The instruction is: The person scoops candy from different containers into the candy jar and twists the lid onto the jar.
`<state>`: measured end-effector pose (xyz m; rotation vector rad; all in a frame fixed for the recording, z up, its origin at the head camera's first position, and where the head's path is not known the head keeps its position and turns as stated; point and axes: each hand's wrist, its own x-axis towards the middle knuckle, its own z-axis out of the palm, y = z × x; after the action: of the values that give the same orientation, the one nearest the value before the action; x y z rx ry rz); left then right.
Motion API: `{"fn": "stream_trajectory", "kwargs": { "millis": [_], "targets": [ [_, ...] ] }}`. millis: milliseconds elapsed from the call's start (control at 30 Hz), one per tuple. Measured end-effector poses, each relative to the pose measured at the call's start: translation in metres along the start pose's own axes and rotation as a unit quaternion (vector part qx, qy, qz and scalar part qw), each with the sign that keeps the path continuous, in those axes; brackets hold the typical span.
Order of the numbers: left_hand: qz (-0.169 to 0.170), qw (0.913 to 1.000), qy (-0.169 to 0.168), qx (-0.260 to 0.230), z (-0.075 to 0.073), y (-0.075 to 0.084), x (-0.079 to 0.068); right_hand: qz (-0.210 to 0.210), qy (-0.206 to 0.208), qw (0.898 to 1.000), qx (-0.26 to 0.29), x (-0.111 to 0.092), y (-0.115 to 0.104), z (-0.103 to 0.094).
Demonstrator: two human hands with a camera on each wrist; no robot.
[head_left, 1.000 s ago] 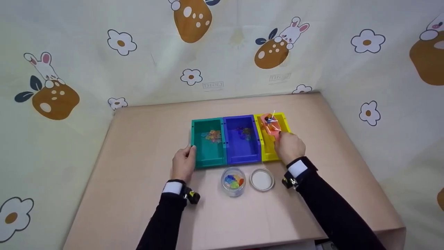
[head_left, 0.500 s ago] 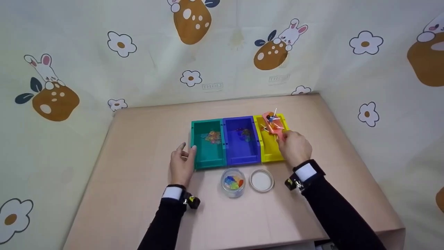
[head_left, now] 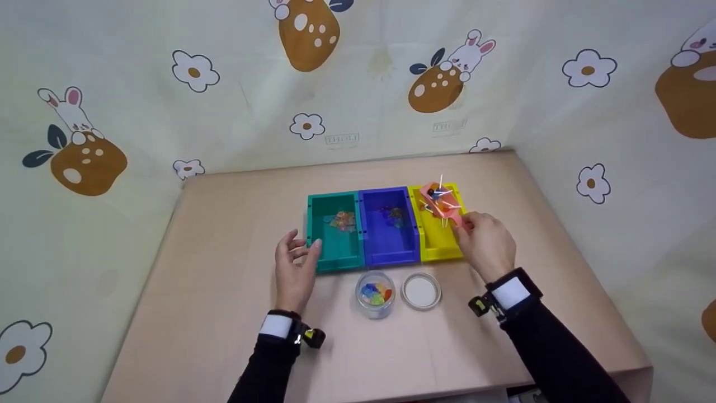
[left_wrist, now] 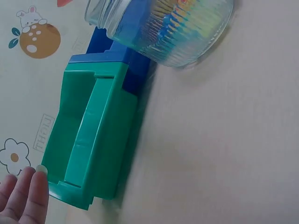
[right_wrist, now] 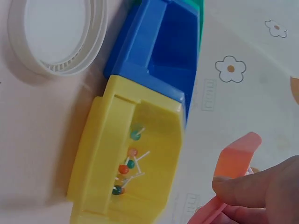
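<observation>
My right hand (head_left: pixel 488 244) pinches the handle of a pink scoop (head_left: pixel 442 201). Several ball-headed sticks with white stems lie in it. The scoop is held above the yellow bin (head_left: pixel 439 246), which has several more ball-headed sticks (right_wrist: pixel 124 169) inside. Beside the left end of the green bin (head_left: pixel 338 252), my left hand (head_left: pixel 295 277) has its fingers loosely spread and holds nothing. Whether its thumb touches the bin's wall I cannot tell. Between these two bins sits the blue bin (head_left: pixel 391 246). Small translucent pieces lie in the green and blue bins.
In front of the bins stands a clear jar (head_left: pixel 376 305) with colourful translucent pieces in it. A round white lid (head_left: pixel 422 291) lies just right of the jar. Patterned cloth walls (head_left: pixel 240 129) rise behind and beside the table (head_left: pixel 224 313).
My left hand has let go of the green bin's side wall and spread its fingers. The right hand has shifted right and slightly nearer, with the scoop still over the yellow bin.
</observation>
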<state>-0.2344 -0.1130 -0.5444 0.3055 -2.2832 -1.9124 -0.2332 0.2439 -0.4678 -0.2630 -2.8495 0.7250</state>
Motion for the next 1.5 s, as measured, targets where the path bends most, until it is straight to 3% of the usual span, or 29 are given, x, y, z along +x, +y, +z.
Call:
{"fn": "stream_trajectory", "kwargs": {
  "millis": [200, 467, 767, 1067, 1267, 1500],
  "targets": [
    [0.028, 0.9995, -0.012, -0.011, 0.002, -0.002, -0.015, -0.031, 0.025, 0.999, 0.009, -0.016, -0.002, -0.01],
    [0.021, 0.9965, -0.075, -0.03, 0.012, -0.009, -0.036, -0.072, 0.049, 0.996, 0.012, -0.038, -0.005, -0.02],
    [0.039, 0.9837, -0.171, -0.037, 0.025, -0.022, -0.055, -0.107, 0.036, 0.993, 0.021, -0.06, -0.012, -0.031],
    [0.036, 0.9657, -0.257, 0.012, 0.035, -0.025, -0.065, -0.156, 0.043, 0.987, 0.017, -0.076, -0.021, -0.041],
    [0.065, 0.9569, -0.275, 0.065, 0.042, -0.027, -0.063, -0.179, 0.036, 0.983, 0.006, -0.083, -0.026, -0.044],
    [0.059, 0.9593, -0.262, 0.088, 0.044, -0.028, -0.061, -0.202, 0.024, 0.979, -0.001, -0.088, -0.031, -0.045]
  ]
}}
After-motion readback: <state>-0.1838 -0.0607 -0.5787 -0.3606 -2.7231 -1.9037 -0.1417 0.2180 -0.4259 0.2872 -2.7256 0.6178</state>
